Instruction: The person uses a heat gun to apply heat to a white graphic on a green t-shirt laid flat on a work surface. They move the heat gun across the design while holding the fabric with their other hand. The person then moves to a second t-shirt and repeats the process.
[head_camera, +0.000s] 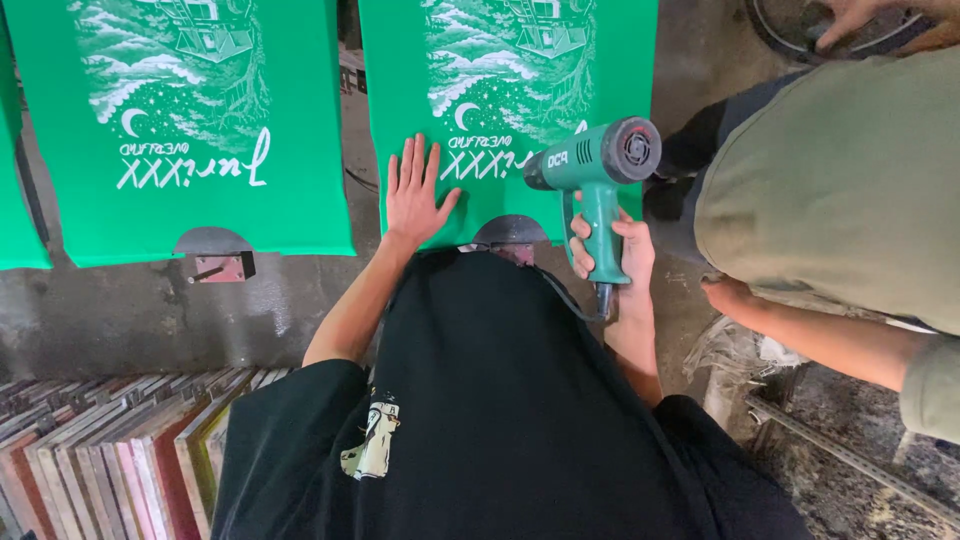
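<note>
Heat gun (598, 170): gripped in right hand (612, 250), nozzle toward white print on green shirt (500, 90). Left hand (415, 195): flat, fingers spread, pinning hem. Best kept moving, clear of fingers.

A green plastic heat gun (598, 170) with a black nozzle hangs over a bright green cotton shirt (500, 100) printed with a white moon-and-clouds design.

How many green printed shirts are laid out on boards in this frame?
3. One green cotton shirt with white print lies left of centre; another sits under the left hand; a sliver of a third shows at the left edge. More may lie outside the frame.
</note>
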